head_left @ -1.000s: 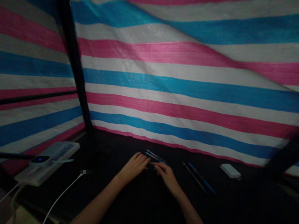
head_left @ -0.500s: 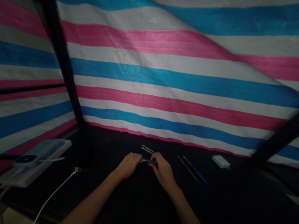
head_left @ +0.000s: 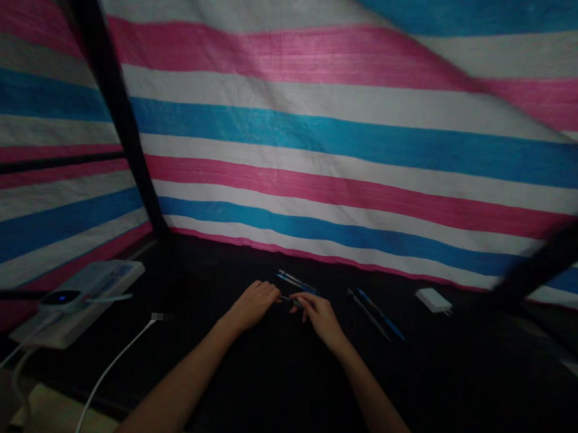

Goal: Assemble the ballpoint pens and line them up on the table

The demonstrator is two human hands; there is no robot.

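Note:
Both hands are near the middle of the black table (head_left: pixel 271 370). My left hand (head_left: pixel 256 303) is closed on one end of a small, dark pen-like object (head_left: pixel 286 299). At its other end, the thumb and fingertips of my right hand (head_left: pixel 317 310) pinch it. Just behind the hands lie pens (head_left: pixel 293 280), one with blue on it. To the right of my right hand, a dark pen (head_left: pixel 368 314) and a blue pen (head_left: pixel 381 315) lie side by side, slanting.
A white charger (head_left: pixel 433 300) lies at the right. On the left, a pale power strip (head_left: pixel 78 315) carries a device (head_left: pixel 62 299) with a lit display, and a white cable (head_left: pixel 111 365) curves nearby. Dark frame poles (head_left: pixel 115 104) and striped sheeting (head_left: pixel 322 134) surround the table.
My right hand's fingers have shifted on the pen-like object and spread slightly, leaving less of it showing between the hands. The camera view has tilted and shifted slightly.

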